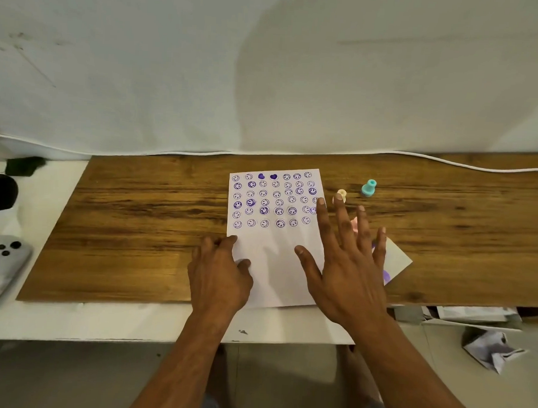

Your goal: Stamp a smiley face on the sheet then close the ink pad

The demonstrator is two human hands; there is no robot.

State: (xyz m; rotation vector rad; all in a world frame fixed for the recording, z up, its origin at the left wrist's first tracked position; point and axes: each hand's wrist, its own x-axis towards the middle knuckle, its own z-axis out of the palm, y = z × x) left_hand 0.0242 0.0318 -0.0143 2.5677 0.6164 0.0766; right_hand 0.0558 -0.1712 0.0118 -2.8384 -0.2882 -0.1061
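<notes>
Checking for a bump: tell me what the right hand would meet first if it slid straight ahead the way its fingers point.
Probably the cream stamp, just beyond the right hand's middle fingertip; the teal stamp stands further right. Something pink lies half hidden under the fingers, and its height relative to the hand is unclear.

The white sheet (274, 254) carries rows of purple smiley faces and two solid purple hearts. A teal stamp (369, 188) and a cream stamp (341, 194) stand on the streaked brown wood-grain board (142, 216).
</notes>
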